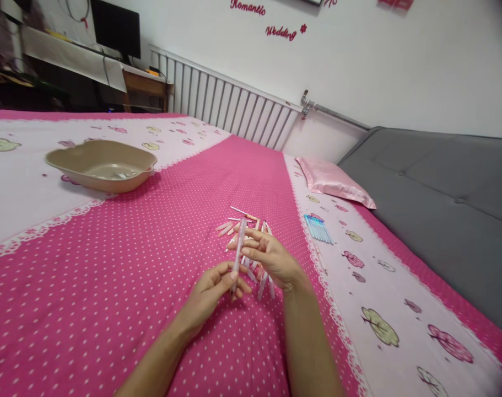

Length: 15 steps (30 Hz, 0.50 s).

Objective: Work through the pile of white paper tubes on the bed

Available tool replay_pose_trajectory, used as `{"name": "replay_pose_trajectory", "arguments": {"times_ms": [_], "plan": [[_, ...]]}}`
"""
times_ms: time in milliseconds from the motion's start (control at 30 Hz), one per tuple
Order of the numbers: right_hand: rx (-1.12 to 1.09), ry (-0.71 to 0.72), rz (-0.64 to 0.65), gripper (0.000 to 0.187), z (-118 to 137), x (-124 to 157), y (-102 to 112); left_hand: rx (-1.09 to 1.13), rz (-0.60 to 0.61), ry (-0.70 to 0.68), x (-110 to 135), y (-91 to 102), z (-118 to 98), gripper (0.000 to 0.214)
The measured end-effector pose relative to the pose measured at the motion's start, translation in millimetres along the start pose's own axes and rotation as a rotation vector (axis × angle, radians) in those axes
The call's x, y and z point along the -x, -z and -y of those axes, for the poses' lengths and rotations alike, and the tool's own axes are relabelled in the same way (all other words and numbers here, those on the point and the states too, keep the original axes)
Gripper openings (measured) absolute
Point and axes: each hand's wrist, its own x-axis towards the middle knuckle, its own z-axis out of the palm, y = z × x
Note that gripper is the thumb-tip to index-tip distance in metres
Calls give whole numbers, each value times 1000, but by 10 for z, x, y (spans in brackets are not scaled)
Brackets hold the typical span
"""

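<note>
My left hand (pixel 217 286) pinches the lower end of a slim pale pen (pixel 238 248) that stands nearly upright. My right hand (pixel 271 259) curls its fingers round the same pen higher up, and also grips a bundle of several similar pens (pixel 264 281) that stick out below the palm. Behind my hands, several loose pink and white pens (pixel 234 223) lie in a small heap on the pink dotted bedspread (pixel 151 264). Both hands hover just above the bed.
A beige heart-shaped basin (pixel 102 164) with a few small items sits at the far left. A row of blue pens (pixel 318 228) lies to the right of the heap, near a pink pillow (pixel 333 181). A grey sofa (pixel 441 209) borders the bed's right side.
</note>
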Motion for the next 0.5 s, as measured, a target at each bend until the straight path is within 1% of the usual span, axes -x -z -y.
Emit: {"name": "replay_pose_trajectory", "arguments": {"times_ms": [333,500], "plan": [[-18,-57,-109,43,21,-13,-74,0,16,-7,-5,0,13,23],[41,-61,-153,48,12,-33,-99,-20,16,-7,-9,5,21,23]]}}
